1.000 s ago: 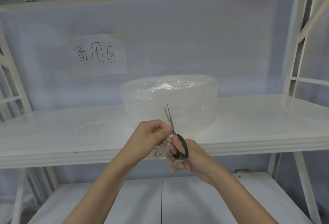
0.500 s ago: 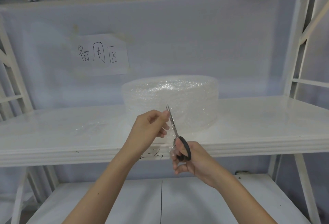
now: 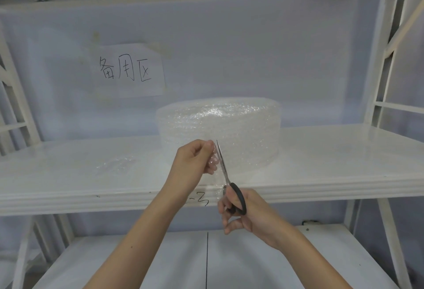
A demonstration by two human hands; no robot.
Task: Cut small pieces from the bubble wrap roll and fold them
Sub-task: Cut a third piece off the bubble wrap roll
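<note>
Since a second ago the left hand [image 3: 195,162] has climbed with the sheet's edge, and the scissors [image 3: 226,175] have followed it up — blade tips now level with the fingertips, where they had stood well above. The left fingers [image 3: 212,162] curl round and pinch the loose wrap [image 3: 214,169]; the right hand [image 3: 247,213], lower, at about 5 o'clock from the left, grips the black handles, blades nearly closed and running up toward 11 o'clock. The coming snip turns on this: the blades' long axis lies just beside the left fingertips, at their 3 o'clock, so the strip between is narrow. The roll [image 3: 219,131] lies flat on the shelf [image 3: 332,162], at 12 o'clock beyond both hands; a clear scrap [image 3: 115,164] rests on the shelf at the left hand's 9 o'clock.
</note>
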